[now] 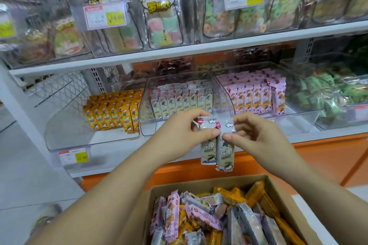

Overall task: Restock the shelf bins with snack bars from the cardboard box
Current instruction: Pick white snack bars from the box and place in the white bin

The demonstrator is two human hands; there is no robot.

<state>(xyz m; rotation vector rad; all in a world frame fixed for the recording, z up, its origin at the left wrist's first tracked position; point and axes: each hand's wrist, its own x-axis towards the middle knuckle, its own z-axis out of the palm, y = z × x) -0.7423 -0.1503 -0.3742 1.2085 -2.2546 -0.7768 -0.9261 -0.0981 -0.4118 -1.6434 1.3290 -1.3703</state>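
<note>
Head view, nearest first: cardboard box (283, 199) at the bottom edge, top open, heaped with loose snack bars (209, 219) in grey, pink and orange wrappers lying at all angles. Above the box, in mid-air before the shelf edge: two grey bars (217, 153), side by side and touching, long axes near upright, printed faces toward the camera, upper ends among the fingers, lower ends hanging free toward the box. Left hand (179, 131) curled, thumb in front, pinching the upper part of the left bar (208, 152). Right hand (256, 133) likewise curled, thumb and fingertips pinching the upper part of the right bar (226, 158), which hangs a little lower. Just behind the hands: clear middle bin (157, 128), rows of matching grey bars (179, 103) standing upright toward its back. Beside it, left bin (65, 125) with orange bars (111, 111) and right bin (298, 119) with pink bars (254, 97), all upright. Farther up: marshmallow bags (163, 24) on the upper shelf (219, 45), behind price tags (105, 17).
</note>
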